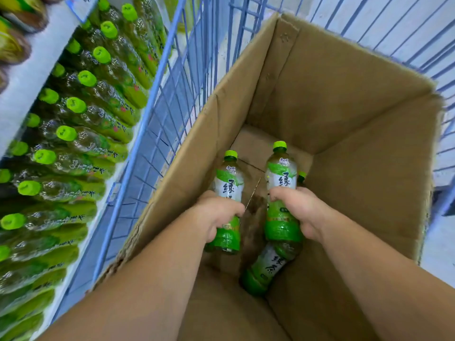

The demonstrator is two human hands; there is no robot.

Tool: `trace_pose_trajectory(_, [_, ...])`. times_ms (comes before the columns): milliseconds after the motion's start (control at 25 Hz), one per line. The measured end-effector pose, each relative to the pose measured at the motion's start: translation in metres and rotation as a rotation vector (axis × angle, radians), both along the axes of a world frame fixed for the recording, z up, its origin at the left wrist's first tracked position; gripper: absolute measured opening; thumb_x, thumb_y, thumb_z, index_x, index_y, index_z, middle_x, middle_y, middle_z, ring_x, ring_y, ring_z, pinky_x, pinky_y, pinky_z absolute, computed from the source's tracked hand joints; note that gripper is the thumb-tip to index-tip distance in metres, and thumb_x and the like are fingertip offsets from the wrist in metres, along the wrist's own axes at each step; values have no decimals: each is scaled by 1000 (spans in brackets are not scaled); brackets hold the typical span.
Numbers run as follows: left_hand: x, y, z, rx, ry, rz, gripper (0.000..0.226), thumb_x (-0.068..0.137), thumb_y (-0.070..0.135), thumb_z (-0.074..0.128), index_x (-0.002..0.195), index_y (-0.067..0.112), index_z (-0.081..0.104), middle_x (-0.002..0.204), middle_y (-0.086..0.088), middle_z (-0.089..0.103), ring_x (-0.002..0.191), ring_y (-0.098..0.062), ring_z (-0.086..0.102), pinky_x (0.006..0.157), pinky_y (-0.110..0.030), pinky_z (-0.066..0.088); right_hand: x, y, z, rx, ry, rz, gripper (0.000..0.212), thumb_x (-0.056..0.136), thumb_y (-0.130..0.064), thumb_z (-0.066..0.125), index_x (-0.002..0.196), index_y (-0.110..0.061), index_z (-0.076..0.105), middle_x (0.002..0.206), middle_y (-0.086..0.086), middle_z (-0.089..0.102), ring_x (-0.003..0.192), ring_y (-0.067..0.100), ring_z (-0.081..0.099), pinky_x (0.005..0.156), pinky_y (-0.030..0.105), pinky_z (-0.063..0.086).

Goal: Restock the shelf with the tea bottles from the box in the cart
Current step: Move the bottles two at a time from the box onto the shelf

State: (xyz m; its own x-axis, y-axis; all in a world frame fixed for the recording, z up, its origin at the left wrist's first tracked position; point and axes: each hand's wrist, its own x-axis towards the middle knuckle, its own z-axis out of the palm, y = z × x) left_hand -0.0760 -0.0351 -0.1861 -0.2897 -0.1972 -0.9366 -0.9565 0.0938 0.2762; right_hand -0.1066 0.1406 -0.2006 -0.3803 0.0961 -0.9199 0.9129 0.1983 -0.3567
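Both my hands are down inside a deep cardboard box [349,99] that stands in a blue wire cart [172,89]. My left hand [216,212] grips one green tea bottle [227,183] around its middle, cap pointing away from me. My right hand [298,205] grips a second tea bottle [280,173] the same way. Another bottle [264,269] lies on the box floor below the right one. A further bottle's green cap [301,175] peeks out behind my right hand.
The shelf [29,77] on the left holds several rows of green-capped tea bottles [98,84], close against the cart's left wire wall. A white shelf board runs above them. Pale floor shows beyond the cart at the right.
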Motion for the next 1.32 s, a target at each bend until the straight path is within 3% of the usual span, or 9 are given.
trace_pose_trajectory(80, [8,4,23,20,36,16,32,76,5,77,95,15,52,90,-11,64,73,-26,65,60,-27,52,10,2,23,36,42,-6,40,67,-12,70,107,-6,69,98,23,74,77,36,74,72,52,62])
trace_pose_trajectory(280, [29,2,85,17,152,-90,43,64,18,79,104,13,65,97,-11,71,83,-28,71,70,-34,59,39,4,100,80,127,47,46,59,-24,72,101,-6,72,94,20,76,82,39,75,74,61,61])
trace_pose_trajectory(440, [51,-7,142,71,259,-158,54,56,30,83,107,19,68,97,-5,76,85,-24,74,79,-46,63,78,1,168,91,212,76,24,73,-22,71,93,-9,70,86,13,72,78,34,74,69,47,62])
trace_pose_trajectory(520, [62,-13,164,88,299,-203,55,58,31,86,109,22,68,97,-2,76,87,-23,74,80,-47,63,98,-1,195,130,261,83,19,75,-23,70,90,-11,69,82,11,70,76,32,72,70,47,61])
trace_pose_trajectory(680, [89,-27,207,97,394,-294,43,66,24,84,106,20,68,96,-6,76,89,-26,74,81,-50,62,131,-12,241,185,346,56,32,69,-32,71,96,-16,68,92,12,74,83,31,75,77,57,62])
trace_pose_trajectory(800, [113,-39,229,60,473,-343,36,72,17,79,105,17,65,94,-7,73,88,-26,71,76,-41,60,151,-20,274,202,402,20,29,73,-31,72,99,-21,63,97,10,72,88,29,73,82,53,62])
trace_pose_trajectory(920, [134,-48,247,43,533,-362,36,75,15,81,106,19,61,95,-5,71,88,-23,69,73,-37,55,174,-21,299,230,455,24,44,64,-37,72,104,-20,62,97,8,72,87,26,73,81,53,62])
trace_pose_trajectory(1080, [160,-58,269,24,589,-283,36,77,12,79,106,23,61,96,-6,72,87,-24,70,77,-42,59,191,-21,320,235,499,93,57,56,-46,70,107,-21,61,96,6,71,86,24,73,81,54,62])
trace_pose_trajectory(1320, [220,-64,308,-103,719,-58,28,81,10,78,99,22,60,93,-4,71,84,-20,68,64,-32,56,215,-19,345,152,618,341,37,73,-32,76,104,-25,58,98,2,69,86,20,71,80,46,61])
